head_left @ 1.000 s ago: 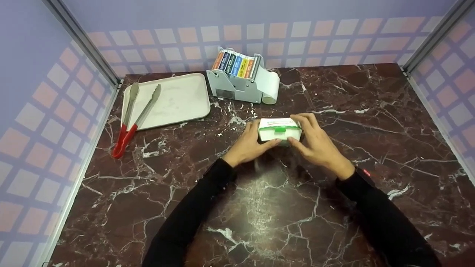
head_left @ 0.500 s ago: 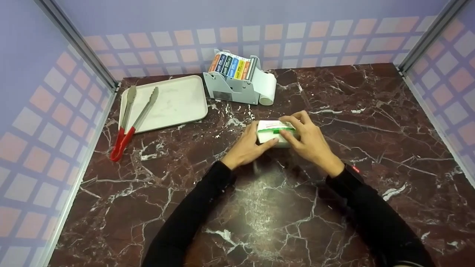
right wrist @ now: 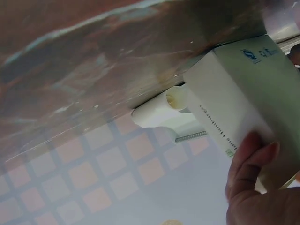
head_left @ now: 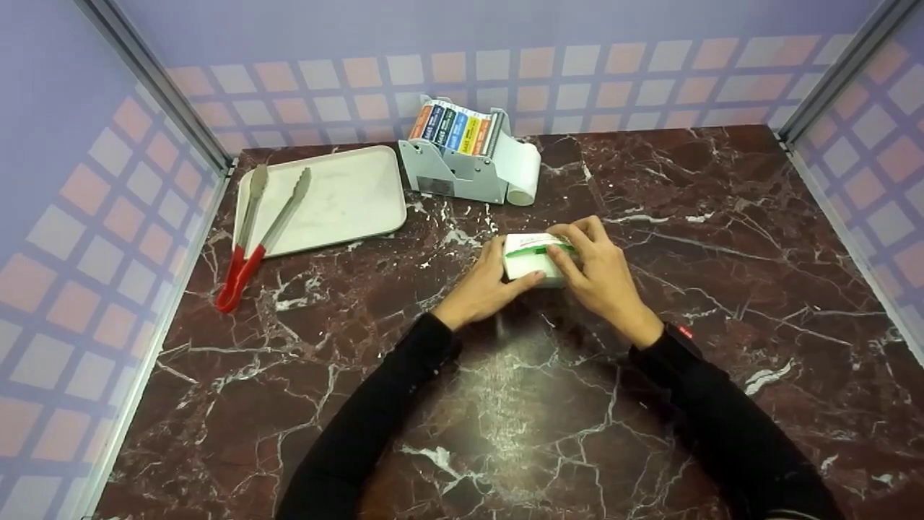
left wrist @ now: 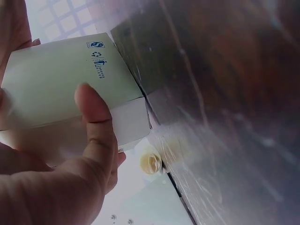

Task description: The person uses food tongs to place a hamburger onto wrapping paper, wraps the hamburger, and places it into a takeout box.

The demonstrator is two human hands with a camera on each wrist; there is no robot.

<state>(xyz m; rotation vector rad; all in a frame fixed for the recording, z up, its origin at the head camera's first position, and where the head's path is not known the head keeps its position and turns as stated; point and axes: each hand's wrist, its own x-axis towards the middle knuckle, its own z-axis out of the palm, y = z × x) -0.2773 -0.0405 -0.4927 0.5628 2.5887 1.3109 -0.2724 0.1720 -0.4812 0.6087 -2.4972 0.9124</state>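
Observation:
A small white paper takeaway box (head_left: 521, 268) with a green stripe along its lid edge sits on the marble-patterned table between both hands. My left hand (head_left: 481, 290) grips its left side, thumb along the lower front. My right hand (head_left: 605, 280) holds the right side, fingers over the lid and thumb pressing at the green tab in the front middle. In the left wrist view, the thumb lies against the box's front (left wrist: 51, 84), which carries small blue print. The right wrist view shows fingers bent at the side panel of the box (right wrist: 225, 103).
At the back left lies a cream tray (head_left: 346, 195), with red-handled tongs (head_left: 245, 278) resting across its left part. A grey label dispenser (head_left: 455, 173) with several coloured rolls stands at the back centre, a white strip (head_left: 525, 172) curling from it. Patterned walls enclose the table.
My right hand has shifted left over the lid, its thumb rising from the lower front edge to the green tab. Less of the tab shows now. The left hand keeps its grip.

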